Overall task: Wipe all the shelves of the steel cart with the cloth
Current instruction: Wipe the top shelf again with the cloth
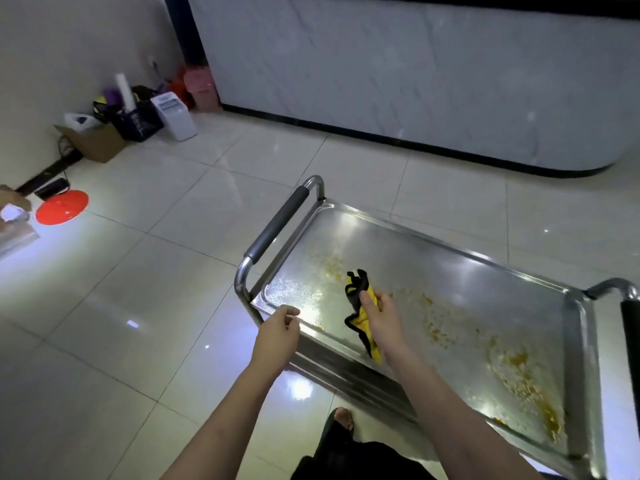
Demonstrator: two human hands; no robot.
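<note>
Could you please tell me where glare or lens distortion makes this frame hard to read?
Head view: glare whitens the top shelf near the left hand and the floor at far left; wide-angle bending curves the counter and tile lines; the cloth in the right hand stays legible.

Red disc (62,206) on tiled floor; cardboard box (95,143), white appliance (175,115) by wall.

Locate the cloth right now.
Head view, centre-right: the yellow cloth is gripped in the right hand above the cart's top shelf, near its left handle.
</note>
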